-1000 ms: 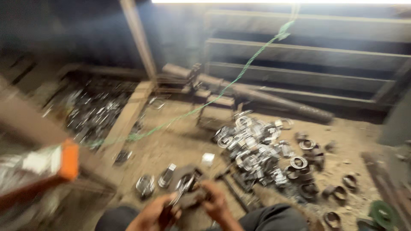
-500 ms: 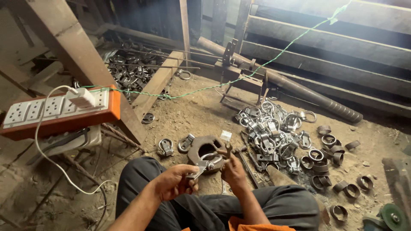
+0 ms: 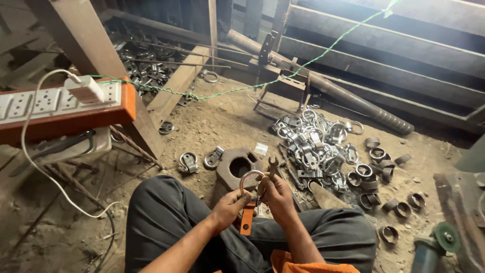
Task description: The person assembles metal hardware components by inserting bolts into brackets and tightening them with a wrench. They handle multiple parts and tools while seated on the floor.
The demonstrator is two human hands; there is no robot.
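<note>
**Clamp Held Between Both Hands, Loop Uppermost**

I hold a metal clamp above my lap, just in front of the heavy iron block on the dirt floor. Its long axis runs near vertical: the curved grey loop points up and away from me, and the orange strap end hangs down toward my knees.

My left hand grips the clamp from the left, fingers closed around the lower part where loop meets orange strap. My right hand closes on it from the right, fingers curled and pressed together; a small open-ended spanner rises from this grip, jaws upward. The loop stands clear above both sets of fingers; the orange end projects below them.

A pile of similar clamps lies to the right, and metal rings beyond.
</note>
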